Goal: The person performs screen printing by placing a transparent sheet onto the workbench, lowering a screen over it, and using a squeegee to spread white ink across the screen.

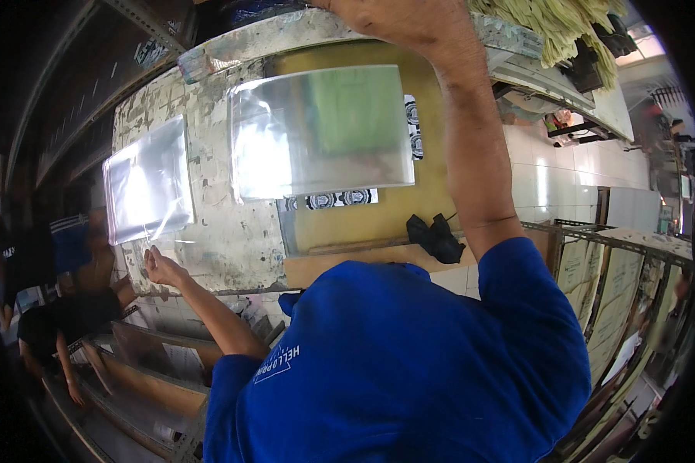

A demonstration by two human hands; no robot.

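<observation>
On the paint-stained table (208, 247) lie two flat stacks of clear plastic sheets. The smaller stack (150, 185) is at the left, its surface glaring with reflected light. My left hand (166, 268) is at its near edge, fingers pinched, with a thin bit of clear film running to the fingertips. The larger stack (286, 139) rests in the middle, partly over a yellowish board (355, 224). A green patch and black-and-white printed pieces (340, 198) show through or beside it. My right hand (401, 19) reaches past the table's far edge; its fingertips are cut off by the frame.
A crumpled black object (436, 238) lies at the board's near right corner. Pale yellow-green strips (556, 27) hang at the far right. Metal shelving (143, 23) stands far left, and a rack of panels (602, 285) to the right. Another person (69, 320) is at the left.
</observation>
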